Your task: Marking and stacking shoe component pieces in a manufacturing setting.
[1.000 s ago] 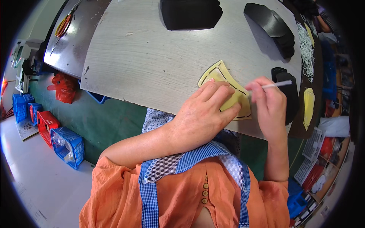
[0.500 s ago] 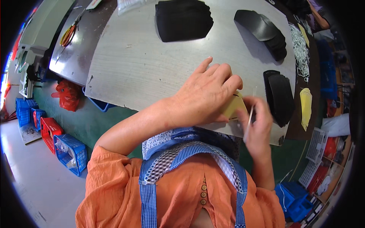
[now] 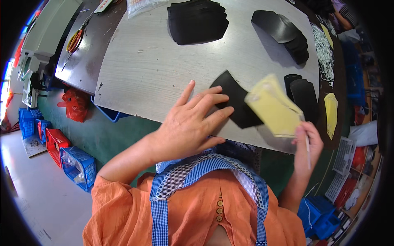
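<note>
A dark, flat cut piece [image 3: 236,100] lies on the pale board in front of me. My left hand [image 3: 195,117] rests over its left edge, fingers spread, the tips touching it. My right hand [image 3: 308,141], at the board's near right, is closed on the corner of a yellow card template [image 3: 274,107], which is tilted and slightly blurred. A thin whitish stick, perhaps a marking pen [image 3: 308,153], is also held in that hand. The template partly covers a stack of black pieces [image 3: 304,94] behind it.
More black pieces form a stack [image 3: 198,22] at the far middle and a fanned pile [image 3: 283,33] at the far right. Along the right edge lie white cords [image 3: 323,55] and another yellow template [image 3: 331,115]. Scissors [image 3: 76,39] rest on the left table.
My right hand has lifted the yellow template off the black piece and moved right with it. My left hand has shifted left and flattened, and the black piece now shows.
</note>
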Available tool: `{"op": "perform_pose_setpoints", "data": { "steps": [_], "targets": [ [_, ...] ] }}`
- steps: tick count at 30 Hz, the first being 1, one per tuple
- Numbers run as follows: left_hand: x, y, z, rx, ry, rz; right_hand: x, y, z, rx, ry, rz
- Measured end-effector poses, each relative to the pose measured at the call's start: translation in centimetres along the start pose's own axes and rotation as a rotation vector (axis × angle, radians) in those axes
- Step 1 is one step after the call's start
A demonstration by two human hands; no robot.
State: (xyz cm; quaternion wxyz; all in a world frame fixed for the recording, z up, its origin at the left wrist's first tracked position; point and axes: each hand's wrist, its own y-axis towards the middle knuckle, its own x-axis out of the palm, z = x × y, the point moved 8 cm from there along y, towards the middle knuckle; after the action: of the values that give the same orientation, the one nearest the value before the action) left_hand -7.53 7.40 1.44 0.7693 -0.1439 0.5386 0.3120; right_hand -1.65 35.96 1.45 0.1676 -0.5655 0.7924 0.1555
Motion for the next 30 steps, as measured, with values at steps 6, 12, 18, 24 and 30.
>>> {"op": "perform_pose_setpoints", "data": {
  "steps": [6, 12, 18, 24, 30],
  "targets": [
    [0.0, 1.8, 2.6, 0.052, -0.258, 0.347, 7.1, 0.3, -1.8, -0.042, -0.034, -0.117],
    [1.4, 2.3, 2.7, -0.004, -0.243, 0.313, 7.8, 0.2, -2.8, -0.174, -0.267, -0.091],
    [1.6, 2.4, 2.4, 0.019, -0.261, 0.269, 8.1, 0.8, -4.5, -0.376, -0.57, -0.185],
    [1.7, 2.3, 2.5, 0.016, -0.234, 0.262, 11.3, 5.9, -7.4, -0.213, 0.098, -0.281],
    [2.1, 2.3, 2.7, 0.088, -0.228, 0.273, 17.5, 7.0, -9.1, -0.556, -0.254, -0.436]
  ]
}}
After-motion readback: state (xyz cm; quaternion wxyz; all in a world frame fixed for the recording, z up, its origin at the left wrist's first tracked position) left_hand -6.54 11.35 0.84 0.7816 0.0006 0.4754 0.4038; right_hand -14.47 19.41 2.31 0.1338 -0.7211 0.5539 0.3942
